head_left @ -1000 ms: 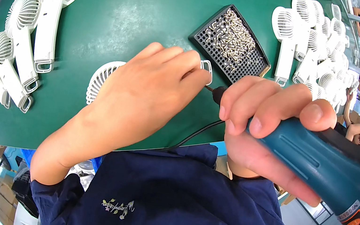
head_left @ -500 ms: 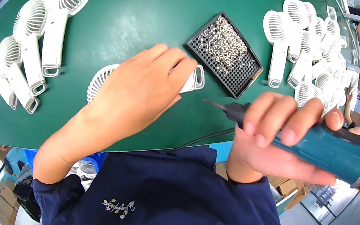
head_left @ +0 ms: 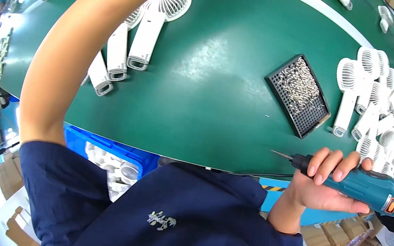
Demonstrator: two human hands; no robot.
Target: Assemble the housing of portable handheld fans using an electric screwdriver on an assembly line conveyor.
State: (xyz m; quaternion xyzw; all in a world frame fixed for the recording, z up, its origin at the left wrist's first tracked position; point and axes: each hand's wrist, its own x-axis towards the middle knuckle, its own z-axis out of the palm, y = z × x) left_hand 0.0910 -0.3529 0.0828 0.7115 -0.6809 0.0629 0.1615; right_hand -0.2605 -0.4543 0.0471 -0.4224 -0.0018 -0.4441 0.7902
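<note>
My right hand [head_left: 332,178] is wrapped round a teal electric screwdriver [head_left: 368,189], its thin bit pointing left over the table's near edge. My left forearm [head_left: 77,45] reaches up and away across the left side, and the hand lies beyond the upper edge, so what it holds is hidden. Under and beside that arm lie several white handheld fans [head_left: 147,39], partly covered by it. Right of the middle, a black perforated tray [head_left: 284,93] carries a heap of small silvery screws [head_left: 301,86]. A tiny loose screw [head_left: 267,116] rests left of the tray.
Many more white fans [head_left: 345,106] are piled on the right of the green table [head_left: 199,108]. Below its near edge stands a blue bin [head_left: 149,161] with white parts. The screwdriver's black cable [head_left: 261,174] runs along that edge. Cardboard boxes [head_left: 339,235] stand lower right.
My left hand has gone from the table's middle up out of view, and the fan it held there no longer shows. The view has shifted; my right hand still grips the screwdriver.
</note>
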